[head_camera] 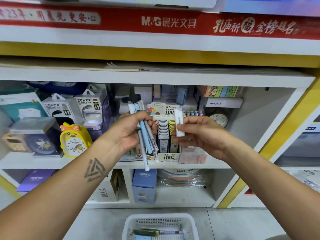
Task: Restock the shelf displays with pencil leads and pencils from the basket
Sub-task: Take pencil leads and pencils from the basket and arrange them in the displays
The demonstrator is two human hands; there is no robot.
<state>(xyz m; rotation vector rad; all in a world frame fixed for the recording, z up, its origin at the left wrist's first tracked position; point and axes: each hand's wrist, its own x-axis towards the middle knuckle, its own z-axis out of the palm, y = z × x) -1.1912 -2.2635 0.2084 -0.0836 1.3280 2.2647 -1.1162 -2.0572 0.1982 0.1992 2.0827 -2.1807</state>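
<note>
White basket (pixel 161 222) below both hands holds pencil packs; left hand (pixel 131 130) grips pencils (pixel 144 134), right hand (pixel 197 134) pinches a lead case (pixel 179 123).

White shelving unit (pixel 155 76) trimmed with yellow edging (pixel 155 52), topped by a red brand banner (pixel 155 23), stocked with power bank boxes (pixel 72 110), a yellow duck alarm clock (pixel 74 141), a round clock (pixel 219 119) and a blue carton (pixel 144 184), above grey tiled floor (pixel 242 222) under even light.
</note>
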